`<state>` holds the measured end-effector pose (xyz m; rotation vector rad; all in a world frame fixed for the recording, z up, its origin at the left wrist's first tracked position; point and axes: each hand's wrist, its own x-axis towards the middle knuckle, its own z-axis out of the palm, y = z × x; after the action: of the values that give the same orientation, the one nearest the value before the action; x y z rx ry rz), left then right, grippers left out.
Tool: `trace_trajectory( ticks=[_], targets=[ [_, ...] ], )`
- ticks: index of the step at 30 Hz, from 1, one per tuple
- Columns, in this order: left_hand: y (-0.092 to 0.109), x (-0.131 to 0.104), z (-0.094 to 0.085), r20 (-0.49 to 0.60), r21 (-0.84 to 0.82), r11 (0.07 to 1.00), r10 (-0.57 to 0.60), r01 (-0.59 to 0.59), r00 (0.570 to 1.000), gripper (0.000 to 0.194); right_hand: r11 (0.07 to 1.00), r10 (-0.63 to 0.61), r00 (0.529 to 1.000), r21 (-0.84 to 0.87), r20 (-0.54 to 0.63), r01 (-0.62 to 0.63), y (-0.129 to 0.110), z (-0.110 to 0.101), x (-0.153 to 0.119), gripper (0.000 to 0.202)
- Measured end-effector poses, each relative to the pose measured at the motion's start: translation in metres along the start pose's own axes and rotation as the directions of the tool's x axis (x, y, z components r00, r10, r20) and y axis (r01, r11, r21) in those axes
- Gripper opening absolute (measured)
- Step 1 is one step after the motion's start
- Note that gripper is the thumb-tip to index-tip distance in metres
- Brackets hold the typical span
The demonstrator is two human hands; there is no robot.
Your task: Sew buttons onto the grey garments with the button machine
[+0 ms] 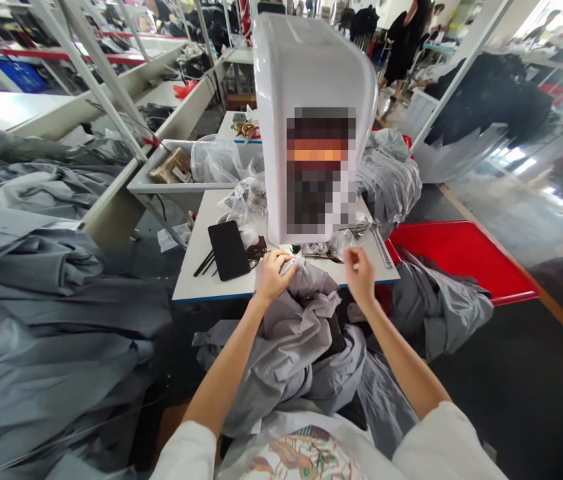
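A grey garment [286,333] spreads from my lap up to the front edge of the white table [196,280]. My left hand [274,273] grips its upper end, just below the tall white machine [274,133]. To the right, my right hand [360,268] is raised beside the garment with curled fingers, near some clear plastic bags; whatever its fingertips hold, if anything, is too small to make out. A black phone or tablet [228,250] lies on the table left of my left hand, next to dark pens.
A red tray [466,257] with grey cloth stands at the right. Grey fabric piles [61,373] fill the left side. Behind the table is a grey bin [148,180] holding plastic bags. People and other worktables show farther back.
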<state>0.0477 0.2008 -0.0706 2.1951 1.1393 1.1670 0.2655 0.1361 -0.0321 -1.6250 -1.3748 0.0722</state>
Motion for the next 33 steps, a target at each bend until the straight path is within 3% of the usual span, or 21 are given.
trace_trajectory(
  ticks=[2,5,8,10,13,16,22,26,29,31,33],
  targets=[
    [0.0,0.0,0.001,0.005,-0.008,1.0,-0.012,0.012,1.0,0.015,0.997,0.042,0.999,-0.061,-0.013,-0.042,0.015,-0.013,0.019,0.031],
    [-0.001,0.001,0.0,0.012,-0.012,0.999,-0.031,0.031,0.999,0.014,0.985,-0.03,0.978,-0.158,0.206,0.063,0.034,-0.018,0.046,0.019],
    [0.0,0.001,-0.001,0.014,-0.015,1.0,-0.025,0.025,1.0,0.014,0.94,-0.089,0.88,-0.253,0.466,0.228,0.043,-0.01,0.064,0.014],
    [0.0,0.001,-0.001,0.016,-0.009,1.0,-0.025,0.025,1.0,0.014,0.882,-0.049,0.822,-0.362,0.568,0.302,0.045,-0.003,0.07,0.011],
    [0.0,0.002,-0.001,0.026,0.005,0.999,-0.036,0.036,0.999,0.014,0.795,0.06,0.788,-0.506,0.613,0.333,0.046,0.005,0.073,0.01],
    [-0.001,0.002,-0.001,0.017,-0.002,1.0,-0.024,0.024,1.0,0.014,0.752,0.124,0.789,-0.576,0.602,0.321,0.047,0.007,0.074,0.015],
    [-0.005,0.0,0.002,-0.008,-0.022,1.0,-0.013,0.013,1.0,0.014,0.809,-0.008,0.785,-0.458,0.62,0.37,0.051,-0.001,0.076,0.021],
    [-0.006,0.0,0.002,-0.007,-0.033,0.999,-0.012,0.012,1.0,0.014,0.906,0.026,0.808,-0.356,0.588,0.23,0.053,-0.005,0.079,0.019],
    [-0.006,0.0,0.002,-0.004,-0.034,0.999,-0.012,0.011,1.0,0.015,0.973,0.128,0.81,-0.229,0.572,0.008,0.054,-0.007,0.079,0.02],
    [-0.006,0.0,0.002,-0.004,-0.038,0.999,-0.009,0.009,1.0,0.015,0.981,0.193,0.822,-0.131,0.536,-0.144,0.054,-0.011,0.078,0.021],
    [-0.006,0.0,0.001,-0.005,-0.043,0.999,-0.011,0.01,1.0,0.014,0.972,0.221,0.864,-0.035,0.452,-0.231,0.052,-0.017,0.075,0.024]
  ],
)
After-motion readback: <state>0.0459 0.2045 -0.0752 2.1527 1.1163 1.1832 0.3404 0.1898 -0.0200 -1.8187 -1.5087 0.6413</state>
